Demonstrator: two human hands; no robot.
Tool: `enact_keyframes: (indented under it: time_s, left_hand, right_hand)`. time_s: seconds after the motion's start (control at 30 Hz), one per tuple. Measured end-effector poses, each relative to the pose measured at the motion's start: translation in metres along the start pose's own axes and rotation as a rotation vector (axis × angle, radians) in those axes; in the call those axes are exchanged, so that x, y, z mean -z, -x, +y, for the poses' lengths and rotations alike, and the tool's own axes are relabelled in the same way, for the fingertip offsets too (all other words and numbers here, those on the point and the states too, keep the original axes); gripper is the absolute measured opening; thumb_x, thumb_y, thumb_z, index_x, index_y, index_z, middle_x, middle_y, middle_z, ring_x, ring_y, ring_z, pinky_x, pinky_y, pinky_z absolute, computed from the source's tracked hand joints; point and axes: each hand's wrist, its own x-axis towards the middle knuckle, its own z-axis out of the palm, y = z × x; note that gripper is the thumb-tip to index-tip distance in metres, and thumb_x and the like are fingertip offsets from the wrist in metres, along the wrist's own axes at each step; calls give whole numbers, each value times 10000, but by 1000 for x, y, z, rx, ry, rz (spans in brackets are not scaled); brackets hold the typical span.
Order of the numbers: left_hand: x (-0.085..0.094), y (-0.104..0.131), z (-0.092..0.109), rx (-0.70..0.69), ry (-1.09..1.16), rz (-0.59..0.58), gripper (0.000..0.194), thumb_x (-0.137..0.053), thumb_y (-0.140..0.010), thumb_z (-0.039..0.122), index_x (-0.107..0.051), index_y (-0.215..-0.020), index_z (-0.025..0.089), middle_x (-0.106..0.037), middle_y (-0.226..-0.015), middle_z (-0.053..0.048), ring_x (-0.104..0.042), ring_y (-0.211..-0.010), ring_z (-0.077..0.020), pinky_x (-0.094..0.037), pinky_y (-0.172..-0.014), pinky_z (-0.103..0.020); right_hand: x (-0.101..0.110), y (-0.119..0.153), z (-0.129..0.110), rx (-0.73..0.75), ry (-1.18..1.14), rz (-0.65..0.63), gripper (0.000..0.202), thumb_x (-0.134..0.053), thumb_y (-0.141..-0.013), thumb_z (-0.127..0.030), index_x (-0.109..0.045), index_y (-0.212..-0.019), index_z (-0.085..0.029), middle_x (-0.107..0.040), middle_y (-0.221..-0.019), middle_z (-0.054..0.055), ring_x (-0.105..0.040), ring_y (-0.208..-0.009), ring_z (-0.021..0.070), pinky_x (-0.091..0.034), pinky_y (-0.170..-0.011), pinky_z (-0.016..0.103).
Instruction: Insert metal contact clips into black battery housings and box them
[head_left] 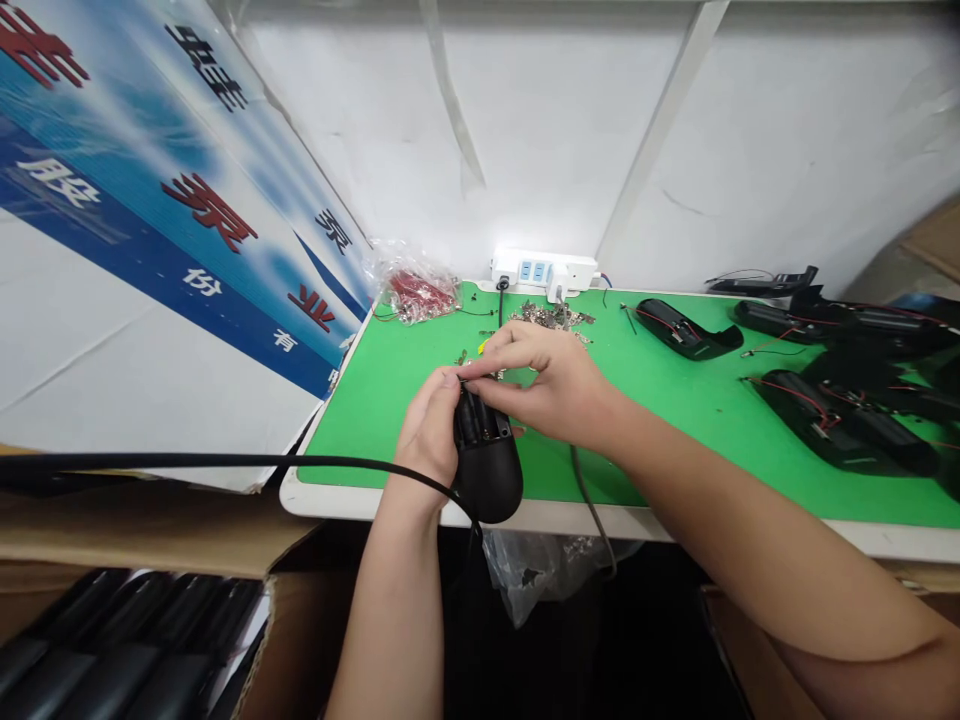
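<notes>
A black plastic housing (489,480) with open compartments at its upper end is held over the front edge of the green mat (375,400). My left hand (431,425) wraps round its left side, with the thumb at the top end. From the right, my right hand (551,385) reaches across, thumb and forefinger pinched together at the housing's top edge. Whatever lies between those fingertips is too small to make out. Just beyond my hands lies a pile of small metal pieces (551,316).
A white power strip (544,272) stands against the wall. Red wires in a clear bag (420,295) lie back left. Several black housings (840,420) cover the right side. A black cable (300,460) crosses at left, above a box of black parts (135,640).
</notes>
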Motion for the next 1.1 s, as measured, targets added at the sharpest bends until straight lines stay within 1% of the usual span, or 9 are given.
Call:
enact_keyframes:
  time_s: [0.13,0.17,0.23,0.3,0.4,0.57,0.73,0.93,1.1]
  left_hand:
    - [0,0,-2,53,26,-7,293,-635,-919,468,-711,-967,189,-723,-848,-51,-704,-666,-211,-640,-668,-381]
    - [0,0,-4,54,27,-1,290,-620,-928,463,-703,-974,189,-729,-855,-54,-707,-674,-212,-644,-659,-379]
    - [0,-1,-7,53,31,17,259,-601,-940,445,-674,-958,197,-721,-809,-38,-695,-646,-198,-645,-624,-361]
    - [0,-2,-9,49,33,27,219,-600,-941,424,-640,-947,209,-702,-755,-12,-682,-615,-181,-645,-606,-347]
    - [1,-2,-11,45,37,27,182,-597,-935,400,-603,-926,219,-672,-698,16,-673,-597,-169,-645,-604,-339]
    - [1,-2,-12,70,38,-1,87,-596,-893,306,-576,-888,221,-645,-664,34,-652,-574,-151,-617,-559,-288]
    - [2,-2,-13,52,37,-17,98,-591,-909,312,-572,-872,223,-621,-637,43,-604,-518,-122,-583,-518,-244]
    - [4,0,-14,45,15,-89,84,-579,-927,310,-580,-919,227,-638,-645,33,-601,-495,-129,-548,-468,-229]
    - [4,0,-17,32,-4,-70,119,-619,-895,325,-568,-883,218,-613,-617,37,-574,-478,-123,-520,-456,-219]
  right_hand:
    - [8,-3,0,-327,-274,-122,264,-777,-849,-316,-775,-1049,-144,-754,-874,59,-687,-766,159,-549,-681,285]
    - [10,-4,3,-388,-357,-158,282,-786,-842,-347,-767,-1025,-134,-753,-853,62,-691,-748,159,-557,-669,284]
    - [14,-6,8,-453,-492,-219,271,-801,-827,-370,-761,-960,-137,-763,-851,64,-706,-757,159,-579,-692,288]
    - [16,-6,14,-481,-558,-231,239,-818,-806,-354,-761,-908,-146,-772,-860,58,-712,-773,151,-591,-728,287]
    - [15,-7,18,-503,-606,-228,217,-830,-789,-337,-764,-875,-150,-769,-837,42,-698,-743,130,-586,-722,268]
    - [12,-8,13,-573,-673,-207,232,-866,-721,-298,-734,-828,-140,-736,-766,22,-667,-678,112,-566,-667,249]
    - [9,-9,5,-607,-694,-173,183,-819,-695,-226,-674,-768,-141,-686,-677,-10,-603,-597,80,-479,-567,203]
    - [6,-7,1,-629,-657,-162,144,-741,-673,-208,-632,-746,-148,-635,-602,-33,-547,-542,74,-405,-492,191]
    - [2,-4,2,-623,-626,-163,122,-697,-686,-205,-597,-744,-163,-598,-560,-56,-517,-488,65,-365,-435,174]
